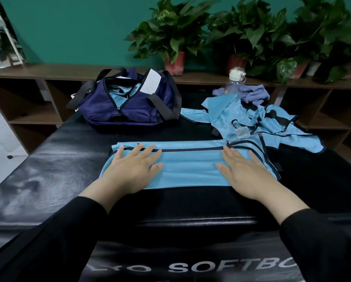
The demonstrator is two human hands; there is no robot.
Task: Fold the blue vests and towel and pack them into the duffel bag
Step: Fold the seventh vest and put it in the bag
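A light blue vest (pixel 188 165) with dark trim lies folded into a long band across the black padded table (pixel 54 165). My left hand (pixel 132 169) presses flat on its left end, fingers spread. My right hand (pixel 243 171) presses flat on its right end. A navy duffel bag (pixel 127 106) stands unzipped at the back left, with light blue fabric showing inside. More blue vests (pixel 258 121) lie in a loose heap at the back right. A purple towel (pixel 254 94) sits crumpled behind that heap.
A clear water bottle (pixel 234 82) with a white cap stands beside the towel. Behind the table runs a brown shelf (pixel 72 72) carrying several potted plants (pixel 174 41). White lettering marks the table's near edge.
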